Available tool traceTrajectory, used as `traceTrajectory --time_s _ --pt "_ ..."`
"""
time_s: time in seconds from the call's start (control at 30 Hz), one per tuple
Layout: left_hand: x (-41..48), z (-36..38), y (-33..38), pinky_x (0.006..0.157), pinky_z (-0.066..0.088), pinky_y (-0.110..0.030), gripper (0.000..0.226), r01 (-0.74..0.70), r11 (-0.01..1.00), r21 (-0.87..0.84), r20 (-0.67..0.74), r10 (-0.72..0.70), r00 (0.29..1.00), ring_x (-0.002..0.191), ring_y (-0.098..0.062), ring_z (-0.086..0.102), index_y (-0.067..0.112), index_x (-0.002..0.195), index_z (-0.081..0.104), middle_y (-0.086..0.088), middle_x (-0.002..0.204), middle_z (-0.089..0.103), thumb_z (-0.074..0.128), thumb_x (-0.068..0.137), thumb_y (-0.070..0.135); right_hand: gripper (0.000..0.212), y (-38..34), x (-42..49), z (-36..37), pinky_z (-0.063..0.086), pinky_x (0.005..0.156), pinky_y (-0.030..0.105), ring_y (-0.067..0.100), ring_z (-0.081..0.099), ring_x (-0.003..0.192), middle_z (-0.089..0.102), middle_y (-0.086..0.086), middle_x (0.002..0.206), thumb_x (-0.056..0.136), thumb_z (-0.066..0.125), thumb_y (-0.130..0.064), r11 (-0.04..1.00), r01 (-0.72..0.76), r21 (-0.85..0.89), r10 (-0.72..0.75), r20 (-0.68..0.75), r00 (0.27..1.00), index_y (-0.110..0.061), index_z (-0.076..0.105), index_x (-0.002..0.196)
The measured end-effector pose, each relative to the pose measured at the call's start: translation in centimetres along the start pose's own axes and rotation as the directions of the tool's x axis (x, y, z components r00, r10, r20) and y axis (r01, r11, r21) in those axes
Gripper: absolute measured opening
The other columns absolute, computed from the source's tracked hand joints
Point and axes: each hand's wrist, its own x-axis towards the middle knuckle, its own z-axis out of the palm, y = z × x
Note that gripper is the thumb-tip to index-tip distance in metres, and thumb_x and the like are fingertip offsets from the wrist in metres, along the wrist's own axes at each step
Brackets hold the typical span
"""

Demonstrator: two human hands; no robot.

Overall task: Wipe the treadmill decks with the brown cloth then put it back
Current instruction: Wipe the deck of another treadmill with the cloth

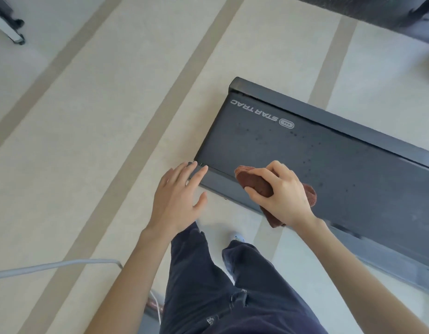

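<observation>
A person in dark trousers bends over the rear end of a treadmill deck (317,150) on a striped floor (112,116). The right hand (284,192) grips a bunched brown cloth (256,182) against the deck's near edge. The left hand (178,196), fingers spread and released, hovers by the deck's corner.
</observation>
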Motion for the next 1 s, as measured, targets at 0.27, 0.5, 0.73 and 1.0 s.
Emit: traceTrajectory --time_s 0.27,0.5,0.73,1.0 --pt "7.6 -1.5 -9.3 0.112 0.026 -0.040 0.053 -0.137 0.990 -0.027 0.089 0.138 0.986 0.137 -0.023 0.032 0.021 0.141 0.041 -0.004 0.146 0.041 0.050 0.090 0.034 0.029 -4.6 7.8 4.9 0.044 0.076 0.034 0.020 0.050 0.077 0.051 0.002 0.087 0.081 0.070 -0.033 0.989 -0.131 -0.069 0.129 -0.032 0.991 -0.019 0.067 0.106" --pt "14.8 0.1 -14.3 0.111 0.025 -0.039 0.053 -0.184 0.981 -0.054 0.092 0.188 0.978 0.137 -0.023 0.031 0.019 0.141 0.041 -0.005 0.146 0.041 0.050 0.091 0.033 0.030 -3.6 14.5 8.6 0.043 0.078 0.035 0.022 0.052 0.081 0.052 0.002 0.089 0.081 0.069 -0.036 0.973 -0.223 -0.061 0.220 -0.065 0.973 -0.021 0.066 0.108" --pt "20.4 12.1 -17.0 0.113 0.020 -0.031 0.058 -0.034 0.989 -0.144 0.200 0.062 0.978 0.139 -0.017 0.025 0.020 0.145 0.031 -0.001 0.150 0.034 0.047 0.092 0.038 0.023 5.4 16.8 20.0 0.038 0.068 0.025 0.015 0.055 0.081 0.045 -0.012 0.084 0.078 0.062 -0.047 0.826 -0.550 0.125 0.555 -0.008 0.832 -0.040 0.061 0.099" --pt "27.0 31.8 -21.7 0.113 0.022 -0.034 0.059 -0.044 0.993 -0.110 0.244 0.070 0.967 0.139 -0.017 0.025 0.017 0.145 0.031 0.000 0.151 0.031 0.046 0.092 0.039 0.028 17.4 19.3 38.0 0.045 0.076 0.034 0.020 0.051 0.083 0.044 -0.006 0.085 0.080 0.065 -0.045 0.854 -0.520 0.005 0.520 0.012 0.854 -0.034 0.064 0.105"
